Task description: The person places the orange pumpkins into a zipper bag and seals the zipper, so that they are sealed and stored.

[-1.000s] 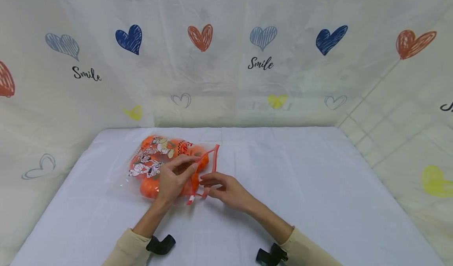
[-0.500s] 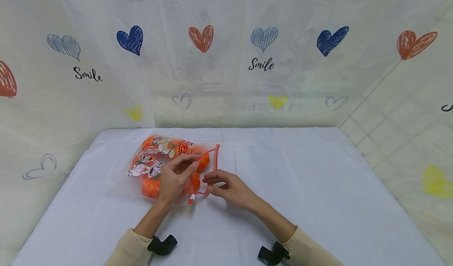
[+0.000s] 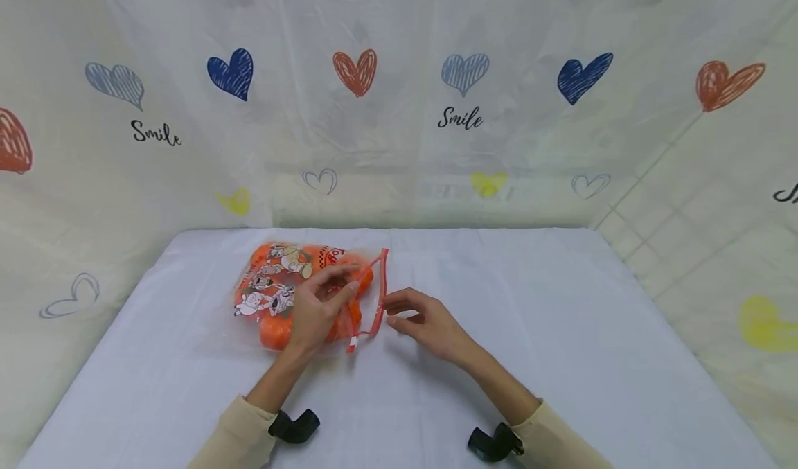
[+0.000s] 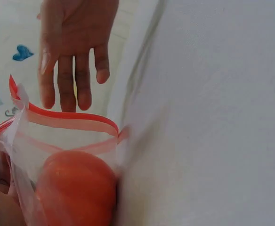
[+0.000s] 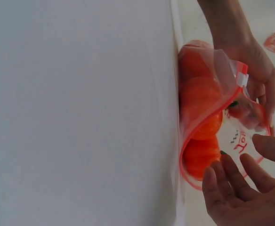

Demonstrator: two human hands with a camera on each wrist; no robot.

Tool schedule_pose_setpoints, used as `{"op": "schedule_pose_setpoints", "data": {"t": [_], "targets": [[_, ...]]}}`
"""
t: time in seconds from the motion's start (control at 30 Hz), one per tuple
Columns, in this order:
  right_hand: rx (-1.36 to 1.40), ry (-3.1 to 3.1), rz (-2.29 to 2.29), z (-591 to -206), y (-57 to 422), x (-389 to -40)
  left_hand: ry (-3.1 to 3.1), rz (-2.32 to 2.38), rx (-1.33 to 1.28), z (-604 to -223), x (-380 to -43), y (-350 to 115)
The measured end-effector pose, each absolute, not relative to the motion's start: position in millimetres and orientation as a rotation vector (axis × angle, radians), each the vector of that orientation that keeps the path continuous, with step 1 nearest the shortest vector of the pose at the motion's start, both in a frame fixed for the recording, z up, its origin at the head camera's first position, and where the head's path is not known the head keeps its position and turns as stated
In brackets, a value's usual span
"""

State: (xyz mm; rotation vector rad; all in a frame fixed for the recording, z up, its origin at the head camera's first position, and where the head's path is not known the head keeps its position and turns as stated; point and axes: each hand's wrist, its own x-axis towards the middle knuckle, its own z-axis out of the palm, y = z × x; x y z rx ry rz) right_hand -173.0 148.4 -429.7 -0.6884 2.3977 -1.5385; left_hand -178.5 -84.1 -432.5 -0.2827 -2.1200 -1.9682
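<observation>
A clear zip bag [image 3: 264,282] with cartoon print and a red zip rim lies on its side on the table. Inside are several orange pumpkins [image 5: 201,155], ribbed and with green stems. My left hand [image 3: 314,310] pinches the upper rim, and the mouth gapes to the right. A white slider [image 5: 241,79] sits at one end of the zip, as the right wrist view shows. Beside the mouth is my right hand [image 3: 430,323], its fingers loosely bent with nothing gripped. Its fingertips are at the red rim [image 3: 383,282]; whether they touch is unclear.
A white cloth [image 3: 530,330] covers the table. Behind it hangs a pale curtain [image 3: 399,143] printed with hearts. Black wrist-worn devices are on both arms, the left one [image 3: 294,427] and the right one [image 3: 495,443].
Both hands and the bag have shifted slightly right. The right thumb has come away from the lower part of the rim, and the mouth's right edge now stands straighter.
</observation>
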Motion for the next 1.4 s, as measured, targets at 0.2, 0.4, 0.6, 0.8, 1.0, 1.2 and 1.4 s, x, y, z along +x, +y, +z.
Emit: {"op": "schedule_pose_setpoints", "data": {"t": [0.2,0.4,0.6,0.8,1.0,1.2,1.4], "targets": [[-0.688,2.441,-1.531,-424,155,-172,-2.173,-1.969,-0.315,-430,-170,-91],[-0.732,2.459,-1.572,-416,159,-173,-2.202,-1.901,-0.397,-430,-160,-102],[-0.773,2.474,-1.622,-411,162,-174,-2.340,-1.712,-0.512,-432,-150,-112],[-0.873,2.469,-1.622,-411,155,-170,-2.454,-1.568,-0.624,-431,-141,-117],[-0.965,2.439,-1.633,-411,146,-166,-2.501,-1.537,-0.658,-431,-135,-122],[-1.018,2.422,-1.652,-411,139,-162,-2.531,-1.538,-0.714,-430,-134,-127],[-1.067,2.449,-1.610,-403,130,-156,-2.573,-1.492,-0.682,-433,-129,-134]]}}
